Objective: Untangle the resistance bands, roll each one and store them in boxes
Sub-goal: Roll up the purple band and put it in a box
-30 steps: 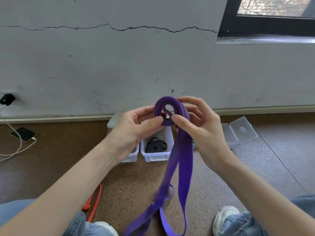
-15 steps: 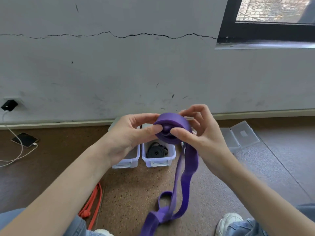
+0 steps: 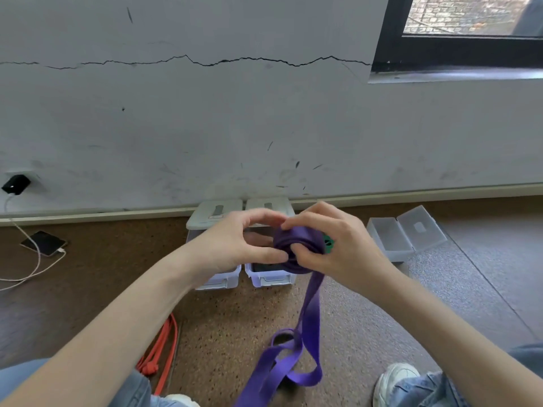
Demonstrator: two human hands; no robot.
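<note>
Nearest the person, the purple band's (image 3: 305, 324) loose tail trails on the floor; both the left hand (image 3: 235, 245) and right hand (image 3: 338, 248) pinch its rolled end above two open boxes (image 3: 269, 279), whose contents are mostly hidden. Farther right sits another open box (image 3: 388, 242).

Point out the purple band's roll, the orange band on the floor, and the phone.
purple band's roll (image 3: 296, 240), head view, top of the coil.
orange band (image 3: 167, 339), head view, middle of its strands.
phone (image 3: 44, 242), head view, screen centre.
</note>
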